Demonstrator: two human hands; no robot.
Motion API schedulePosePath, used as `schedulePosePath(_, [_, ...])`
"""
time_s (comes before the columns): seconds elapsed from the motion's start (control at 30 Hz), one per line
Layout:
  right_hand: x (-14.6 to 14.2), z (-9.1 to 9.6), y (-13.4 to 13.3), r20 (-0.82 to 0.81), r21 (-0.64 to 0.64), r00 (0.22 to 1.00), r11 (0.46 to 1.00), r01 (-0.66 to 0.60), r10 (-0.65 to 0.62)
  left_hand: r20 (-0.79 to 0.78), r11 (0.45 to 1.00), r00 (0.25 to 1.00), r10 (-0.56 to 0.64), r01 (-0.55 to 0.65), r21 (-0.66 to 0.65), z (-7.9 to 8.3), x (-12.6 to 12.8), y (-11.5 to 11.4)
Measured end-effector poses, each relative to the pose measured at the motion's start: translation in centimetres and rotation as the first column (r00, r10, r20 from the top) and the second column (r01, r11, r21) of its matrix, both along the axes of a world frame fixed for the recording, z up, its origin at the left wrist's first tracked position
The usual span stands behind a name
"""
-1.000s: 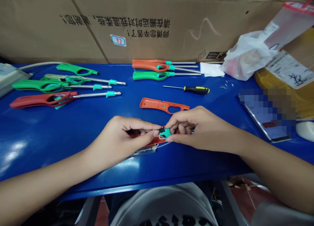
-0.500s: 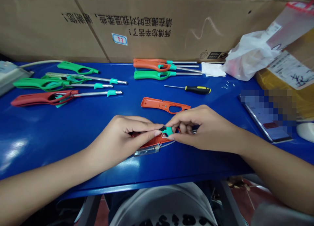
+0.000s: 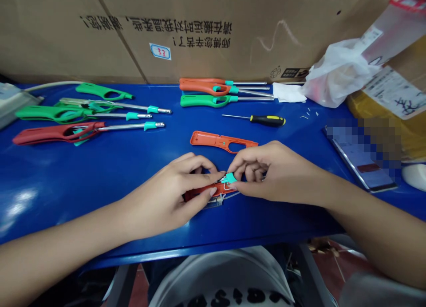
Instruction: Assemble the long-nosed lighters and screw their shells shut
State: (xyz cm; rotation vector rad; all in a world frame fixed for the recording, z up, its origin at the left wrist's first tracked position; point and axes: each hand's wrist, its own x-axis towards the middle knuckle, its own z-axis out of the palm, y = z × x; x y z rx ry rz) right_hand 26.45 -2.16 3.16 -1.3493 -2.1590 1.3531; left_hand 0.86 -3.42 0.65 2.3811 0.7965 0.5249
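My right hand [image 3: 269,171] is closed, pinching a small teal trigger [image 3: 229,179] between thumb and forefinger. Under it lies the open orange lighter handle half [image 3: 221,190], with a thin white tube and wires about it. My left hand [image 3: 181,187] is bent around that handle half, thumb on its near side and fingertips at the small dark part beside the trigger. A clear fuel tank [image 3: 215,201] sticks out below the left thumb, mostly hidden. Just beyond the hands rests the other orange handle half [image 3: 213,140], its hollow side up.
Green and red lighters [image 3: 60,131] lie at the left, partly opened. Assembled lighters [image 3: 203,100], a yellow-black screwdriver [image 3: 266,120] and several small screws [image 3: 304,116] are farther back. A phone [image 3: 362,165] and plastic bag [image 3: 339,74] sit right; a cardboard box [image 3: 199,14] stands behind.
My left hand has shifted right and its fingers have arched up more, covering more of the clear fuel tank. The right hand stays nearly in place with the teal trigger.
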Motion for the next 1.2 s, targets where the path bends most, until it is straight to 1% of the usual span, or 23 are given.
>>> schedulePosePath(0.17, [0.2, 0.1, 0.0, 0.015, 0.018, 1.000, 1.000, 0.022, -0.022, -0.007, 1.000, 1.000, -0.021, 0.021, 0.019, -0.3, -0.2, 0.3])
schedulePosePath(0.33, [0.3, 0.0, 0.1, 0.000, 0.040, 1.000, 0.999, 0.015, -0.015, 0.007, 0.999, 0.999, -0.039, 0.039, 0.024, -0.8, 0.0, 0.6])
schedulePosePath(0.5, [0.3, 0.2, 0.1, 0.010, 0.042, 1.000, 0.999, 0.028, -0.028, -0.001, 0.995, 0.998, -0.071, 0.070, 0.077, -1.4, 0.0, 1.0])
schedulePosePath(0.67, [0.3, 0.3, 0.0, 0.015, 0.046, 0.999, 0.998, 0.038, -0.038, 0.089, 0.993, 0.994, -0.063, 0.054, 0.103, -1.9, 0.2, 1.3])
schedulePosePath(0.8, [0.4, 0.2, 0.1, 0.009, 0.079, 1.000, 0.996, 0.029, -0.030, 0.077, 0.990, 0.994, -0.076, 0.066, 0.125, -1.7, 0.4, 1.3])
schedulePosePath(0.9, [0.5, 0.1, 0.2, 0.004, 0.084, 1.000, 0.996, 0.030, -0.030, 0.078, 0.989, 0.995, -0.059, 0.047, 0.142, -1.6, 0.5, 1.3])
schedulePosePath(1.0, [0.5, 0.1, 0.3, -0.024, 0.071, 0.999, 0.996, 0.047, -0.045, 0.127, 0.987, 0.991, -0.037, 0.016, 0.162, -1.7, 0.5, 1.4])
schedulePosePath(1.1, [0.5, 0.3, 0.2, -0.047, 0.055, 0.996, 0.996, 0.073, -0.071, 0.177, 0.988, 0.984, -0.013, -0.015, 0.154, -1.8, 0.4, 1.5])
schedulePosePath(1.2, [0.5, 0.6, 0.1, -0.031, 0.027, 0.995, 0.995, 0.092, -0.091, 0.228, 0.990, 0.974, 0.015, -0.046, 0.133, -1.8, 0.3, 1.5])
